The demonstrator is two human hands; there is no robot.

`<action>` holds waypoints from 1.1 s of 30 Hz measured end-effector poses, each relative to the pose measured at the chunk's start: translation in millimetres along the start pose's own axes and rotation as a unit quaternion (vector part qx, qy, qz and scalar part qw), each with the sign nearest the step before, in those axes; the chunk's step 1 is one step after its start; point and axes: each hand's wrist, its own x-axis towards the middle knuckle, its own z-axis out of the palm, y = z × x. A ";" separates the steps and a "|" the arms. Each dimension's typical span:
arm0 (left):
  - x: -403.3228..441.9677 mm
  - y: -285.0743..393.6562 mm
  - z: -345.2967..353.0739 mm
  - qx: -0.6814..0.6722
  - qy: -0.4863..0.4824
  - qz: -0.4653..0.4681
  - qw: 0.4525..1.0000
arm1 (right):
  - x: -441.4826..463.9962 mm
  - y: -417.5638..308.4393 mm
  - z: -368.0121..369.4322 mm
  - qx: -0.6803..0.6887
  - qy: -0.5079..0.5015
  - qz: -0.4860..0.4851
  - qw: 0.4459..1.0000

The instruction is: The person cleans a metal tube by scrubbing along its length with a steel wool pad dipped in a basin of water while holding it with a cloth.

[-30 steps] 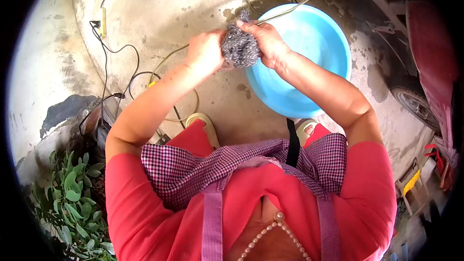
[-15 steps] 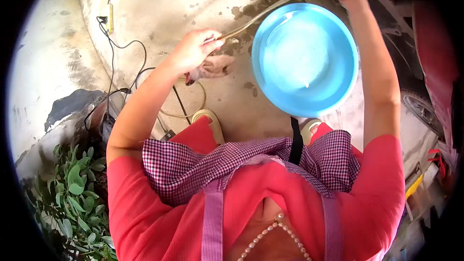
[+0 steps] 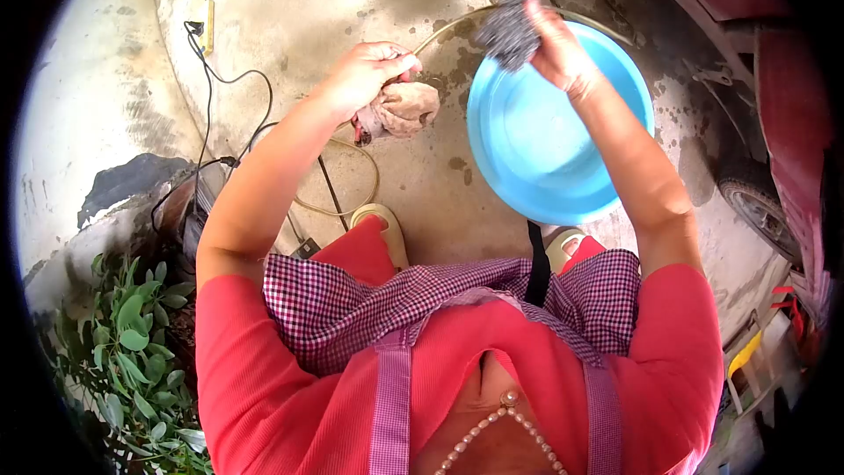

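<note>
Seen from above, past a red top point(image 3: 255, 378) and a checked apron point(image 3: 303, 295), a person's two bare hands reach out over a stained floor point(image 3: 352, 0). The left hand point(image 3: 374, 75) has its thumb and fingers closed on a thin hose point(image 3: 453, 26), a pinch that probably steadies the hose and holds it off the floor. A bunched, pale pink cloth point(image 3: 406, 111) hangs just under this hand; how it is held there is hidden.

The right hand point(image 3: 563, 53), slightly farther forward, has its fingers wrapped around a grey scourer point(image 3: 510, 32), blurred. The scourer is above the far left rim of a blue basin point(image 3: 490, 158), and the hose passes behind it; whether the two touch cannot be made out.

The basin stands on the floor ahead of the right foot, likely for easy reach of that hand. Glare hides whether it holds water. A loop of hose lies below the left hand, seemingly leaving slack for the lifted part.

At left, well apart from the basin, is a yellow power strip point(image 3: 207, 28); lower left, a leafy plant point(image 3: 132, 343); at right, a wheel point(image 3: 763, 205).
</note>
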 end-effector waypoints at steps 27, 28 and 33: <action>-71.9 -80.3 -112.4 0.199 0.086 0.063 0.974 | 8.6 -112.3 -135.5 0.054 0.345 -0.083 0.933; -66.9 -87.2 -125.4 0.211 0.092 0.061 0.971 | 5.2 -108.6 -127.3 0.065 0.371 -0.086 0.922; -52.6 -112.3 -173.4 0.402 0.114 0.007 0.909 | 25.9 -30.8 -85.7 0.090 0.283 -0.098 0.950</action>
